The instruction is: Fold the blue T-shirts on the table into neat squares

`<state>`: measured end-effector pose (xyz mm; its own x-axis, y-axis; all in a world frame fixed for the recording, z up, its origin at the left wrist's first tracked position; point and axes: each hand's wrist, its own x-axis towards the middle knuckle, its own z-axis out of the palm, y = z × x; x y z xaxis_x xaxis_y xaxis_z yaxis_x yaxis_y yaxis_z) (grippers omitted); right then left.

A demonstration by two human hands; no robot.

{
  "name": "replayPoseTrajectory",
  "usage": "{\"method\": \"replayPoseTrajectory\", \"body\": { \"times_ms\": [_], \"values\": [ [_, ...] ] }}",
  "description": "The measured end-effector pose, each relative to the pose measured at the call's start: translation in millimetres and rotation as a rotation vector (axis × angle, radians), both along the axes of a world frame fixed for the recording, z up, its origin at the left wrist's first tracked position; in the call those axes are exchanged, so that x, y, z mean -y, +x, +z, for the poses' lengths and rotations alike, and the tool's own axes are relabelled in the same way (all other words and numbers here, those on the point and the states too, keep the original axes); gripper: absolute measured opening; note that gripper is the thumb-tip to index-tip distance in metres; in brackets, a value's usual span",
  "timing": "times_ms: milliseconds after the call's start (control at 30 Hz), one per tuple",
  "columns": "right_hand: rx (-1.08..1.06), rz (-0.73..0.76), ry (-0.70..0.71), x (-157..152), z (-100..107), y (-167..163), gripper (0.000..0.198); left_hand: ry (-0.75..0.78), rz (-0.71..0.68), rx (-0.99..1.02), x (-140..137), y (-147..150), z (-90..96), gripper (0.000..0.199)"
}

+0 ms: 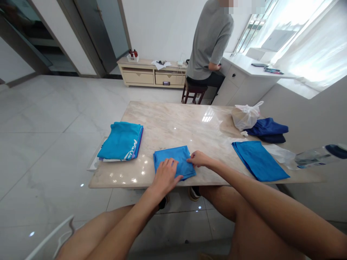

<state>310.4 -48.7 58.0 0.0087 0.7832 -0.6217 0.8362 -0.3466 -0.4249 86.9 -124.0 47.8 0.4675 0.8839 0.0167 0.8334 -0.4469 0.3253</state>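
A folded blue cloth (180,153) lies flat near the front edge of the marble table. My left hand (166,175) rests on its left part, palm down with the fingers stretched out. At the cloth's right edge, my right hand (198,159) has its fingers pinched on the fabric. To the left sits a stack of folded turquoise cloths (121,139) with white lettering on the top one. Another folded blue cloth (258,159) lies to the right, its layers slightly fanned at the left side.
A knotted white plastic bag (245,115), dark blue fabric (267,128) and a clear water bottle (317,157) occupy the right side of the marble table (173,119). Beyond it, a person in a grey shirt (210,39) sits on a stool (193,88) at a white desk (255,66).
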Motion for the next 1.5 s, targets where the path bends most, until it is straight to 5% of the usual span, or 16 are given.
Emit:
{"method": "replayPoseTrajectory", "body": {
  "times_ms": [133,333,600,833,933,1033,1167,1300,1500],
  "values": [
    [-0.061,-0.065,-0.046,1,-1,-6,0.031,0.028,0.033,-0.007,8,30,-25.3,0.076],
    [-0.217,-0.249,-0.174,7,-3,-12,0.026,0.035,0.101,-0.006,6,49,-38.6,0.088],
    [-0.504,-0.47,-0.192,10,6,-15,0.031,-0.066,0.17,-0.066,5,55,-10.4,0.038],
    [-0.611,-0.462,-0.154,3,23,0,0.016,-0.19,0.211,-0.17,-10,21,19.4,0.04],
    [-0.396,-0.267,-0.022,-3,31,10,0.009,-0.186,0.184,-0.188,-19,11,30.7,0.041],
    [-0.123,0.176,0.295,-2,38,18,0.02,-0.179,0.161,-0.187,-24,10,37.9,0.048],
    [-0.219,0.625,0.561,14,34,5,0.042,-0.184,0.139,-0.169,-25,16,35.0,0.044],
    [-0.15,0.646,0.586,30,10,-20,0.076,-0.2,0.089,-0.195,-27,15,25.0,0.038],
    [-0.089,0.756,0.549,42,-13,-31,0.092,-0.184,0.106,-0.164,-23,5,21.0,0.042]
  ]
}}
